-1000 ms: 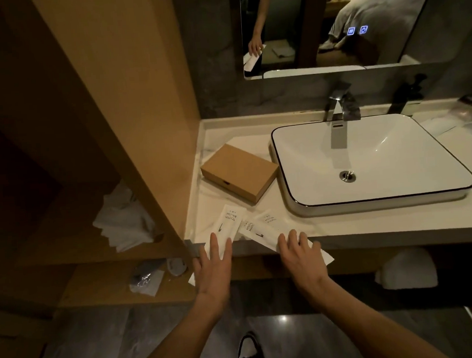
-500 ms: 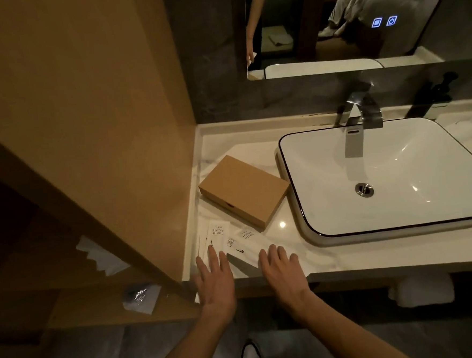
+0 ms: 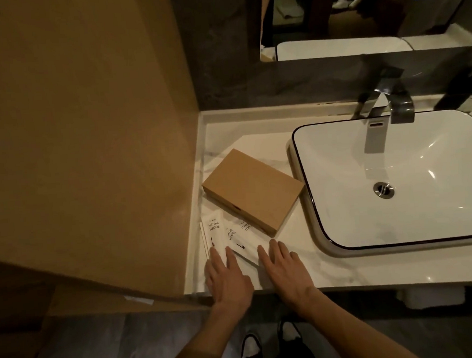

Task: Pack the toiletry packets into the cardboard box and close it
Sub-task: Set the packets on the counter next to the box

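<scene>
A flat brown cardboard box [image 3: 253, 190] lies closed on the white counter [image 3: 355, 268], left of the sink. In front of it lie white toothbrush packets: one [image 3: 214, 232] at the left, others [image 3: 240, 238] overlapping and partly tucked against the box's front edge. My left hand [image 3: 227, 277] lies flat with its fingers spread on the near end of the left packet. My right hand [image 3: 284, 272] rests flat, fingers apart, on the near end of the overlapping packets. Neither hand grips anything.
A white rectangular sink [image 3: 397, 178] with a chrome faucet [image 3: 377, 118] fills the right of the counter. A wooden cabinet wall [image 3: 86, 133] closes off the left side. A mirror [image 3: 368, 13] hangs behind. My shoes [image 3: 269, 350] stand on the dark floor below.
The view has come closer and lower over the counter. Both hands have slid forward, pushing the packets in from the counter's edge towards the box.
</scene>
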Demonstrator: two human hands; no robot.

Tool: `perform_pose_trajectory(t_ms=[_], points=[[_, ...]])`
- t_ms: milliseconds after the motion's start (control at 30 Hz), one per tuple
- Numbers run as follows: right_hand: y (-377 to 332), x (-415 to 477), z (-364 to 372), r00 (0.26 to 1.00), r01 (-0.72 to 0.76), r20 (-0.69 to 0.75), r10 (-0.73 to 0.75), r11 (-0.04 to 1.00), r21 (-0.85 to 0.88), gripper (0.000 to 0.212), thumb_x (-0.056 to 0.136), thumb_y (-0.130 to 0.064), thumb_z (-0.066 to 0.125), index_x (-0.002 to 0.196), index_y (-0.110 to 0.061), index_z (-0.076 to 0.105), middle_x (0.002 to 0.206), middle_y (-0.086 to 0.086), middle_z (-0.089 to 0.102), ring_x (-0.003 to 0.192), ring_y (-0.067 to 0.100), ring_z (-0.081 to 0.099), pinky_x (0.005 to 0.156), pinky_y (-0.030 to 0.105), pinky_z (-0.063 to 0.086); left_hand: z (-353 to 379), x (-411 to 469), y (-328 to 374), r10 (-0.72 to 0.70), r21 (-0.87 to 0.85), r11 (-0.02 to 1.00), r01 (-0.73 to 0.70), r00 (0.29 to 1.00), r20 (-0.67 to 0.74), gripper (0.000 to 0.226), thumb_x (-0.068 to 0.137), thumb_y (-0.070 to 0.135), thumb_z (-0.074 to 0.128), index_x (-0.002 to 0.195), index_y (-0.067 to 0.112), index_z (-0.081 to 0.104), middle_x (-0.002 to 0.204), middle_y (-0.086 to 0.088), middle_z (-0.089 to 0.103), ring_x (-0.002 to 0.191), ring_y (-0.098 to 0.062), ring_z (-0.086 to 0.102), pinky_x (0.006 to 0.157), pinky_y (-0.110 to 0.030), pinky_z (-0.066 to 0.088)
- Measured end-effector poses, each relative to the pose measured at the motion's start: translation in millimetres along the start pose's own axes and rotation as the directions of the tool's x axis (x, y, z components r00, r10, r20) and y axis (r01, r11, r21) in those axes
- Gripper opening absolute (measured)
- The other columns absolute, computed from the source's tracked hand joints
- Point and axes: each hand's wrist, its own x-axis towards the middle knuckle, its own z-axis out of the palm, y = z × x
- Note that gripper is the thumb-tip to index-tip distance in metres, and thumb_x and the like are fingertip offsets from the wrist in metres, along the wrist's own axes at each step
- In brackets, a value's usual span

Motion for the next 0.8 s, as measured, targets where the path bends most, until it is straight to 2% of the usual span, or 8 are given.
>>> perform_pose_trajectory(t_ms=[167,300,367,433,533,600,700,800], points=[[2.6,6.0,7.7,0.999,0.032,-0.022,-0.031,0.999,0.037,0.083,0.089,-0.043,0.059,0.149,-0.016,0.008,0.157,0.025,0.008,0.144,0.042,0.010,0.115,0.052,0.018,-2.6,1.1,13.0,0.002,-0.073,0.997,-0.003,1.000,-0.014,0.073,0.092,0.040,0.047,0.151,0.025,0.006,0.159,-0.014,-0.013,0.146,-0.034,0.003,0.119,-0.047,0.015],[3.3,5.7,8.2,0.991,0.091,-0.104,-0.088,0.996,0.024,0.073,0.080,-0.045,0.063,0.139,-0.012,0.035,0.145,0.027,0.040,0.133,0.044,0.040,0.102,0.055,0.039,-6.7,-2.1,9.3,0.068,0.017,0.998,-0.067,0.996,-0.056,0.071,0.093,0.045,0.040,0.152,0.028,0.004,0.159,-0.013,-0.015,0.147,-0.034,-0.005,0.119,-0.048,0.010],[2.4,7.7,8.5,0.991,0.103,-0.091,-0.102,0.995,0.010,0.071,0.077,-0.043,0.067,0.135,-0.011,0.043,0.140,0.026,0.047,0.127,0.043,0.047,0.096,0.055,0.044,-8.8,0.3,1.0,0.131,0.089,0.988,-0.127,0.990,-0.048,0.069,0.094,0.043,0.036,0.152,0.028,0.002,0.160,-0.012,-0.016,0.147,-0.035,-0.007,0.120,-0.048,0.007],[0.9,10.0,10.8,0.990,0.124,-0.064,-0.123,0.992,0.013,0.069,0.081,-0.039,0.067,0.138,-0.010,0.040,0.145,0.028,0.040,0.131,0.045,0.041,0.100,0.056,0.040,-9.9,4.1,-6.2,0.170,0.130,0.977,-0.167,0.985,-0.010,0.067,0.096,0.041,0.034,0.152,0.028,0.000,0.160,-0.011,-0.018,0.147,-0.035,-0.008,0.120,-0.047,0.006],[-1.3,9.7,10.6,0.993,0.121,0.014,-0.121,0.993,0.019,0.069,0.095,-0.036,0.051,0.149,-0.011,0.015,0.158,0.025,0.005,0.144,0.045,0.010,0.113,0.056,0.019,-12.0,4.7,-8.0,0.162,0.096,0.981,-0.167,0.985,0.056,0.068,0.097,0.041,0.033,0.152,0.027,-0.003,0.160,-0.010,-0.018,0.147,-0.034,-0.006,0.121,-0.044,0.008],[-3.2,8.0,5.6,0.993,0.111,0.031,-0.112,0.993,0.027,0.067,0.098,-0.035,0.046,0.150,-0.011,0.011,0.158,0.024,0.001,0.145,0.043,0.005,0.116,0.053,0.016,-13.9,2.4,-5.4,0.177,0.090,0.979,-0.183,0.981,0.076,0.069,0.097,0.043,0.034,0.152,0.026,-0.003,0.160,-0.012,-0.017,0.147,-0.034,-0.002,0.121,-0.044,0.010],[-5.3,7.8,-7.1,0.992,0.117,-0.054,-0.116,0.993,0.013,0.056,0.094,-0.032,0.049,0.141,-0.006,0.032,0.151,0.027,0.027,0.138,0.043,0.027,0.110,0.049,0.032,-19.7,4.0,-2.4,0.196,0.143,0.969,-0.202,0.979,0.051,0.073,0.094,0.051,0.032,0.153,0.024,-0.003,0.160,-0.015,-0.015,0.147,-0.036,0.000,0.119,-0.045,0.011],[-3.7,14.0,-20.8,0.981,0.113,-0.163,-0.106,0.993,0.037,0.042,0.090,-0.031,0.050,0.125,-0.007,0.049,0.134,0.019,0.048,0.122,0.034,0.047,0.097,0.042,0.045,-30.8,14.0,1.8,0.218,0.203,0.956,-0.211,0.976,-0.012,0.072,0.094,0.053,0.028,0.153,0.023,-0.001,0.160,-0.015,-0.011,0.147,-0.036,-0.002,0.118,-0.047,0.008]])
